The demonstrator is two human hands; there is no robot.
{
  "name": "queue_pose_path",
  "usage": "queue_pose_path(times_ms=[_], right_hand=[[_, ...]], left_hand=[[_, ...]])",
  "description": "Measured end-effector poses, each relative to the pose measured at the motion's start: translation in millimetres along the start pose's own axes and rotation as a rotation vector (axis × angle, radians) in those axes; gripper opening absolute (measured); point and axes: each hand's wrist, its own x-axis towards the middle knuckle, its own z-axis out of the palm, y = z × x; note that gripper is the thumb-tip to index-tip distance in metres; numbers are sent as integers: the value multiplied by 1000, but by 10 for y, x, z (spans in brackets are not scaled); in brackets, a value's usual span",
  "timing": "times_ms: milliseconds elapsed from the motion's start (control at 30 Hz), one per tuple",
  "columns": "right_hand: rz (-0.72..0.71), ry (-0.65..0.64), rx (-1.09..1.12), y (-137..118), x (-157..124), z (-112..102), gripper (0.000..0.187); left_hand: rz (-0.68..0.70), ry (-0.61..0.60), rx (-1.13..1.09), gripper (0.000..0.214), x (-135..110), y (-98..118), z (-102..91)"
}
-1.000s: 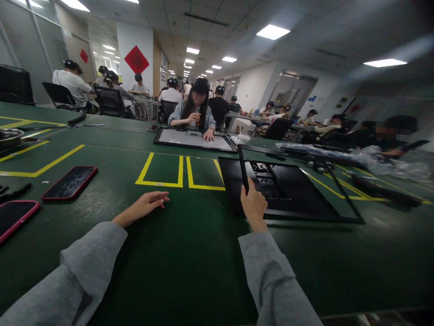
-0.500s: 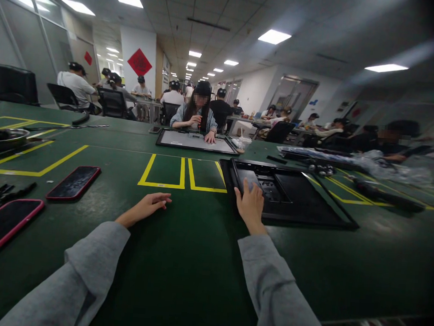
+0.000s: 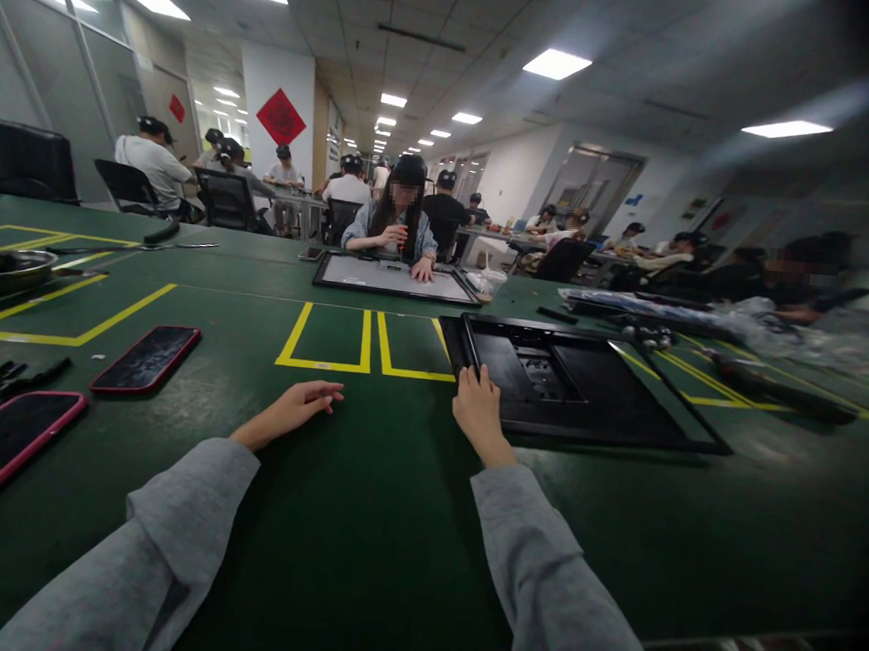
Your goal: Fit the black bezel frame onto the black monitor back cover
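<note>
Black frame (image 3: 694, 414) is laid over black panel (image 3: 617, 385), left bar (image 3: 470, 339) touched by right hand (image 3: 482, 412)—clamping of its fingers cannot be told—left hand (image 3: 290, 411) is held empty at frame's left, fingers half-spread, and scraping could be caused by one-sided lifting.

Right hand (image 3: 479, 414) has its fingers at the left side of a black frame (image 3: 707, 443) overlying a black panel (image 3: 617, 388); left hand (image 3: 286, 416), fingers loosely extended, lies between frame and red-edged phone (image 3: 147, 359) at the green tabletop (image 3: 358, 530).
</note>
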Motion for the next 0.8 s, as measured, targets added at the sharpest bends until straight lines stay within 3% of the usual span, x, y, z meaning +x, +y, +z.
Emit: queue_pose_path(times_ms=[167,333,467,600,800], right_hand=[[-46,-17,63,-246,-100,-293,53],[-166,-7,175,-888,-374,-593,55],[-260,32,252,-1285,-604,-681,55],[-356,80,371,-1425,-707,-627,50],[-347,160,618,-1439,-685,-584,42]], left_hand=[[30,4,-1,47,33,-42,11],[50,104,90,47,17,40,82],[68,170,121,56,-39,201,291],[66,185,44,65,-36,265,515],[-22,277,-226,73,182,175,636]])
